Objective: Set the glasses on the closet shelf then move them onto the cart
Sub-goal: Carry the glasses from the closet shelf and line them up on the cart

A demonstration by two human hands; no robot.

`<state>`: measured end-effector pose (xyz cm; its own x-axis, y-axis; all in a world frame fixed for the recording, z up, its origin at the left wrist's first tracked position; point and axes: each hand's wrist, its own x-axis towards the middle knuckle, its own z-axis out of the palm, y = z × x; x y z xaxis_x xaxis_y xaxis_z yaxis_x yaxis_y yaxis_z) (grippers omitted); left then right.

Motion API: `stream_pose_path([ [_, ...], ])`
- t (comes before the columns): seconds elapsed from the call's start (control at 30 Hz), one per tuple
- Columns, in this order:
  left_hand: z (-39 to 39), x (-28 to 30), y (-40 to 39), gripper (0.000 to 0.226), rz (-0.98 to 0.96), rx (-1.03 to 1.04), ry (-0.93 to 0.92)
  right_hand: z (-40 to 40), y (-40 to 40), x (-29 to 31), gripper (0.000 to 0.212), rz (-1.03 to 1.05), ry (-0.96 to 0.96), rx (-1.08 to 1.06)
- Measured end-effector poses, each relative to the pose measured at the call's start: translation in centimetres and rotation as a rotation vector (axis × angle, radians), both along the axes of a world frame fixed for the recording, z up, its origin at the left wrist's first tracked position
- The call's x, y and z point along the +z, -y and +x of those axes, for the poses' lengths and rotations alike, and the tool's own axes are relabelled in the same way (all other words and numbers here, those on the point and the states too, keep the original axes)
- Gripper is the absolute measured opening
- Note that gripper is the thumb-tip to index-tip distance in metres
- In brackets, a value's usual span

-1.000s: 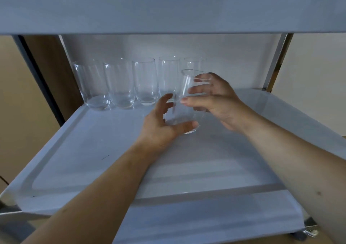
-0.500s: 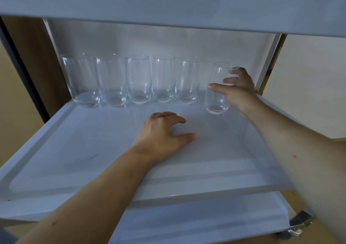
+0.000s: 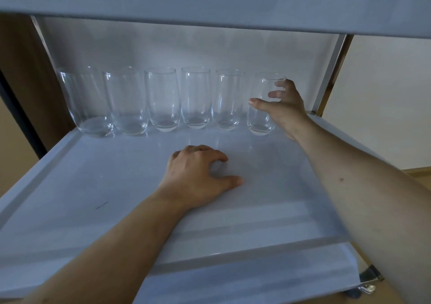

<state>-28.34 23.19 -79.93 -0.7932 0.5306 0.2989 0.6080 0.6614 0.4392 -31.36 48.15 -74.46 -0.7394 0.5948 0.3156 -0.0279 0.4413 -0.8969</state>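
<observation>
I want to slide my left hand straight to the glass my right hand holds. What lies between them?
Only bare shelf surface separates the left hand from the rightmost glass, as the head view shows.

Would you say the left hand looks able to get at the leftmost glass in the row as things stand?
Probably yes. The left hand rests on the bare shelf holding nothing, and nothing lies between it and the leftmost glass, which stands at the open end of the row.
</observation>
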Motion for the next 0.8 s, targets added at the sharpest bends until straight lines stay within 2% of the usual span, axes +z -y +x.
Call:
stream_pose_path([
  [0.2, -0.2, -0.1, 0.0, 0.056, 0.0, 0.008, 0.008, 0.4, 0.2, -0.6, 0.114, 0.019, 0.062, -0.045],
  [0.27, -0.1, -0.1, -0.1, 0.056, 0.005, 0.008, 0.007, 1.0, 0.3, -1.5, 0.116, 0.025, 0.119, -0.064],
  [0.43, -0.1, -0.3, 0.0, 0.054, 0.001, 0.006, 0.014, 1.1, 0.0, -3.4, 0.095, 0.095, 0.206, -0.116],
  [0.67, -0.2, -0.1, -0.1, 0.052, 0.018, 0.005, 0.021, -1.1, 0.3, -3.7, 0.097, 0.18, 0.222, -0.145],
  [0.8, -0.2, -0.1, -0.1, 0.051, 0.025, 0.005, 0.028, -1.0, 0.7, -2.8, 0.083, 0.164, 0.31, -0.183],
])
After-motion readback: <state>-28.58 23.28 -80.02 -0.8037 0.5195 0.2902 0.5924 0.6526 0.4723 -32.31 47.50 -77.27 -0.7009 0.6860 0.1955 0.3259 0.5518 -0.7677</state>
